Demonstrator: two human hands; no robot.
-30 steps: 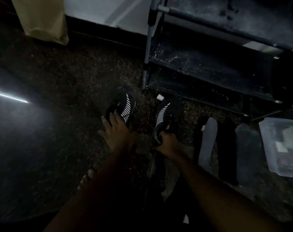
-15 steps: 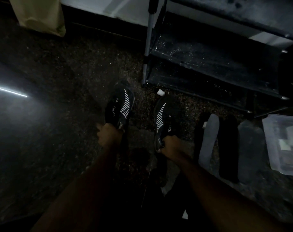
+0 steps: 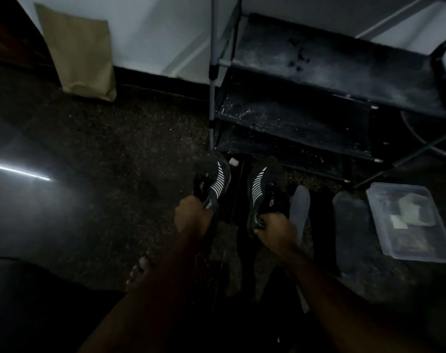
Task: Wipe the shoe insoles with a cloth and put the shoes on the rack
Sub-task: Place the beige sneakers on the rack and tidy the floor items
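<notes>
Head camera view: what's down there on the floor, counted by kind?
Black striped shoes: 2
Insoles plainly seen: 2 (the dark may hide more)
Clear plastic box: 1
Brown paper bag: 1
Shoe rack: 1
Total: 7

A dark speckled floor (image 3: pixel 115 149) carries the metal rack (image 3: pixel 318 118) against the wall (image 3: pixel 153 26) and a brown paper bag (image 3: pixel 81 54) leaning there. Before the rack lie a grey insole (image 3: pixel 299 207) and a dark insole (image 3: pixel 349 225), a clear plastic container (image 3: pixel 420 258) just beside them. The left shoe (image 3: pixel 211 182) and right shoe (image 3: pixel 265 189) may touch the floor; I can't tell.
</notes>
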